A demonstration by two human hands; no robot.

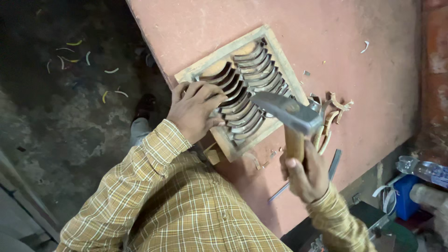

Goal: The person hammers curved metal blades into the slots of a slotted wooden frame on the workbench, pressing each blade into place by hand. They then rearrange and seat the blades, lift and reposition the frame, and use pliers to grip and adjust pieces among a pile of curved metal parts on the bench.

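A square wooden frame (227,55) lies on a reddish board (322,42). Two rows of curved dark metal blades (254,65) are set in it. My left hand (193,111) rests on the frame's near left corner, fingers pressed on the blades there. My right hand (305,173) grips the wooden handle of a hammer (291,114). Its steel head hovers just above the frame's right side.
Loose curved wooden pieces (332,116) lie right of the frame. A flat metal strip (334,164) sits near my right hand. A plastic bottle (422,169) and a blue box (405,193) stand at lower right. Coloured scraps (86,58) litter the dark floor at left.
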